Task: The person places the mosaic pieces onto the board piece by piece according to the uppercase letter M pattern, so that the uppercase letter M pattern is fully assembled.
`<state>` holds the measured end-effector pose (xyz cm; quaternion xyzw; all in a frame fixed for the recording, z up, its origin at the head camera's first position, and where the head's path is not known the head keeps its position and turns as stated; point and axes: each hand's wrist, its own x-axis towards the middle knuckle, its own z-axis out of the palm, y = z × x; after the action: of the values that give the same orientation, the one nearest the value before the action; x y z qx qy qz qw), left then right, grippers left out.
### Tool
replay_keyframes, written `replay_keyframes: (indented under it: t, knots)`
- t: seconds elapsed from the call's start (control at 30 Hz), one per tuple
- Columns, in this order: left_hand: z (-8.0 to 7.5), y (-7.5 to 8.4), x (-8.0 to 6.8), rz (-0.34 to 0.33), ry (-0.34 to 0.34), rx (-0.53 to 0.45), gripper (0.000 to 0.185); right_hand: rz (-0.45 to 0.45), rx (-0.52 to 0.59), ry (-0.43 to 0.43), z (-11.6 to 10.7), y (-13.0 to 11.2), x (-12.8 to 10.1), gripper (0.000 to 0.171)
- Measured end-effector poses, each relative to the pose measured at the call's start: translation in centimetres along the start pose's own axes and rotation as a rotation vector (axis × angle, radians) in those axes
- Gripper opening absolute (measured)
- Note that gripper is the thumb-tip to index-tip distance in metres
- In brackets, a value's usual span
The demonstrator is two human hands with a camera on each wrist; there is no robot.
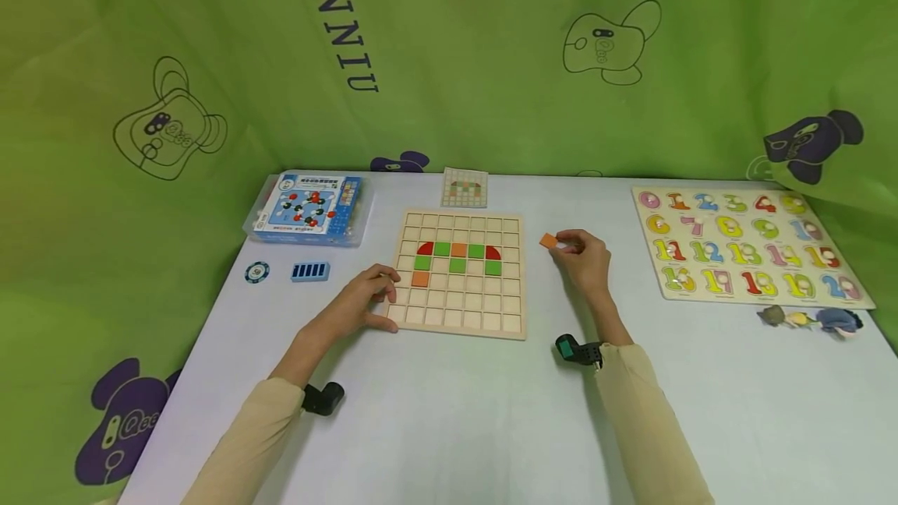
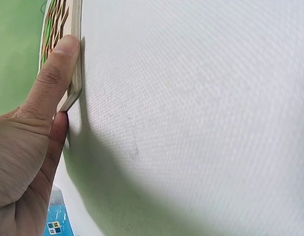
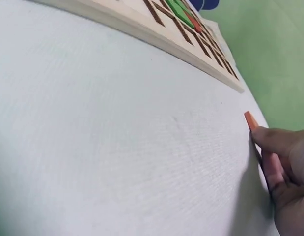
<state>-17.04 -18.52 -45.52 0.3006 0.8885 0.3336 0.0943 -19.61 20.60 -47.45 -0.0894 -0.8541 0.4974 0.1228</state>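
A square wooden grid board (image 1: 473, 301) lies on the table, with green, orange and red tiles in several of its cells. My left hand (image 1: 363, 299) holds the board's near left corner. Its thumb (image 2: 63, 56) lies against the board's edge in the left wrist view, with a finger on the adjoining side. To the right of the board, my right hand (image 1: 586, 257) pinches an orange square tile (image 1: 549, 241) between thumb and fingertips. That tile (image 3: 250, 120) is tilted and apart from the board in the right wrist view.
Behind the board lies a pattern card (image 1: 464, 188). A plastic box (image 1: 309, 209), a round chip (image 1: 256, 272) and a blue block (image 1: 310, 271) are at the left. On the right are a number puzzle board (image 1: 751, 244) and small figures (image 1: 810, 319). Green cloth (image 1: 477, 100) hangs behind.
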Motion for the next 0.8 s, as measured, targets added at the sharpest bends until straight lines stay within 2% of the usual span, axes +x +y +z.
replay_keyframes:
  t: [0.27, 0.43, 0.8]
  knots:
    - [0.0, 0.1, 0.0, 0.020, 0.004, 0.003, 0.043, -0.051, 0.079, 0.000, -0.6, -0.1, -0.9, 0.022]
    - [-0.1, 0.2, 0.0, 0.015, 0.001, -0.011, 0.043, -0.028, 0.128, -0.043, -1.0, 0.0, -1.4, 0.024]
    - [-0.2, 0.3, 0.0, 0.004, 0.002, -0.010, 0.043, 0.016, 0.146, -0.105, -0.8, -0.1, -3.0, 0.026]
